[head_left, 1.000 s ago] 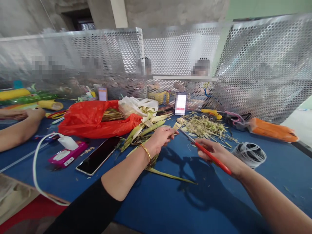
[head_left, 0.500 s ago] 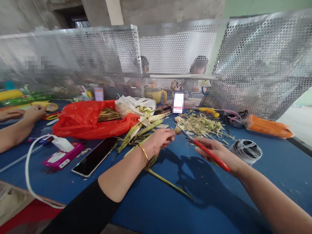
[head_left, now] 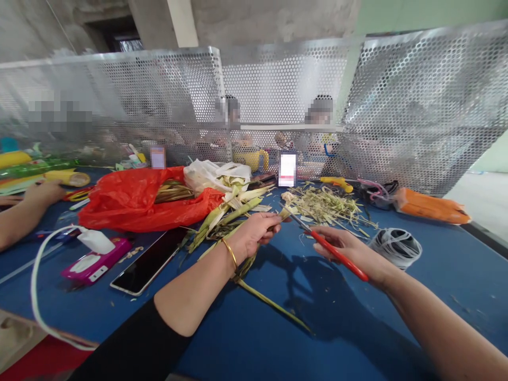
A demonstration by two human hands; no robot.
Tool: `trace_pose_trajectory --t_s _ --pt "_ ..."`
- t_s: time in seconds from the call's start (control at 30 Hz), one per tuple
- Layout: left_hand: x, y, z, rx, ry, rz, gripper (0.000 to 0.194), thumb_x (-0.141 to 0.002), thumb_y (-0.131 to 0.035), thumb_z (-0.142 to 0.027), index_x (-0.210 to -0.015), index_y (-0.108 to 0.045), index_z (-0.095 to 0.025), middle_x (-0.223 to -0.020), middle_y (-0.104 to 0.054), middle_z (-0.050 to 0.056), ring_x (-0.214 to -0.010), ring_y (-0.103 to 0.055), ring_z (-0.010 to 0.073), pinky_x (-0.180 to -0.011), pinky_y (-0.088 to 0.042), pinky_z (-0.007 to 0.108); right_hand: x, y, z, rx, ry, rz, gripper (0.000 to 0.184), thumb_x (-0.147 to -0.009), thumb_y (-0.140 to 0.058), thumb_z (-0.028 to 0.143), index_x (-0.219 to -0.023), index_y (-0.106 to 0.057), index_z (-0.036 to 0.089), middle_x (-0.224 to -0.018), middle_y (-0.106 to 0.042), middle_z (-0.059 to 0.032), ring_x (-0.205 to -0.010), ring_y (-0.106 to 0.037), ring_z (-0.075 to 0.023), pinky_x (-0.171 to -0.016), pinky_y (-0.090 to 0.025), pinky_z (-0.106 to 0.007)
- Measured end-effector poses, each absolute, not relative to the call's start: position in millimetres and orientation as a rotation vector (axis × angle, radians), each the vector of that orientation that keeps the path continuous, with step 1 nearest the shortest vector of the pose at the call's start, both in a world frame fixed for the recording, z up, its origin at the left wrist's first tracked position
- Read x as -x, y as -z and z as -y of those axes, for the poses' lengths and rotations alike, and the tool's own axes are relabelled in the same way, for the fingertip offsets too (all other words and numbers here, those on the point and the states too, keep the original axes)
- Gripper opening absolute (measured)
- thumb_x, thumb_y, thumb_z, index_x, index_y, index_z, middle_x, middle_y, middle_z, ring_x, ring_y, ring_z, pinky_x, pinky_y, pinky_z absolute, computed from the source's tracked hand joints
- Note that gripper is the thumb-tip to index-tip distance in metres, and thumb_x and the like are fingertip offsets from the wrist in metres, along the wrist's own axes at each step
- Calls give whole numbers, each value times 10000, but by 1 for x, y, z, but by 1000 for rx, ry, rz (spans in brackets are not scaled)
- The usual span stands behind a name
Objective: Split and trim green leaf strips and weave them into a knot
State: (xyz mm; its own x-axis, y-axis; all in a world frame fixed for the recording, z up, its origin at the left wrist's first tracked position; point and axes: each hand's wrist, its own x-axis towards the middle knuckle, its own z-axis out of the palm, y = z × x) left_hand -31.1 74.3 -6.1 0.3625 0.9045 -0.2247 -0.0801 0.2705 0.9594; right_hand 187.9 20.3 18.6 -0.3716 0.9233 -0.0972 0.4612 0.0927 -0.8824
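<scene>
My left hand (head_left: 257,231), a gold bangle on its wrist, is closed on a bundle of corn husk (head_left: 283,214) whose pale end pokes out past the fingertips. From under that wrist a long green stalk (head_left: 275,307) runs toward the table's front. My right hand (head_left: 345,248) grips a pair of scissors (head_left: 337,255) with red handles. The scissors' metal blades point left, right at the protruding husk end. Whether the blades touch it I cannot tell. Loose husks and stalks (head_left: 222,222) lie just left of my left hand.
Husk trimmings (head_left: 325,203) are heaped behind the scissors. A red plastic bag (head_left: 119,198), a phone (head_left: 148,262) and a purple power strip (head_left: 97,259) sit left; a coil of grey cord (head_left: 397,247) and an orange packet (head_left: 431,205) right. Perforated metal screens (head_left: 286,90) stand behind. Another person's hand (head_left: 43,196) is far left.
The view has shifted slightly, so most things sit a little further left and lower. Both hands keep their grips, the scissors still at the husk end. The other person's hand has moved left.
</scene>
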Motion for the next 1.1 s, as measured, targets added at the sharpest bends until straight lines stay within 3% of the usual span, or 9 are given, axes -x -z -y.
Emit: trace_pose_trajectory --t_s 0.3,0.63,0.9,1.1 --pt "31 6 -74 -1131 -795 -997 145 -799 -604 -273 -757 -617 -134 -568 -453 -51 -379 -206 19 -398 -62 198 -188 -15 -22 1330 -1224 1880 506 -688 -721 547 -1011 -699 159 -697 -592 -7 -646 -493 -146 -558 -376 -252" --pt "31 3 -75 -1098 -825 -993 145 -798 -604 -259 -728 -591 -133 -560 -451 -50 -374 -207 15 -390 -70 187 -183 -13 -21 1341 -1471 1636 629 -652 -710 648 -1013 -649 136 -597 -397 66 -466 -307 -55 -439 -218 -219" --pt "31 4 -75 -1110 -835 -980 163 -794 -613 -277 -710 -585 -141 -557 -445 -53 -375 -215 19 -393 -66 193 -181 -12 -20 1350 -1259 1805 583 -685 -695 616 -1046 -614 166 -663 -465 38 -594 -402 -109 -522 -321 -233" --pt "31 3 -73 -1127 -835 -984 210 -808 -585 -257 -641 -520 -149 -558 -440 -50 -370 -208 15 -388 -63 199 -182 -13 -20 1350 -1210 1835 524 -714 -673 607 -976 -637 155 -648 -469 35 -583 -389 -107 -514 -314 -232"
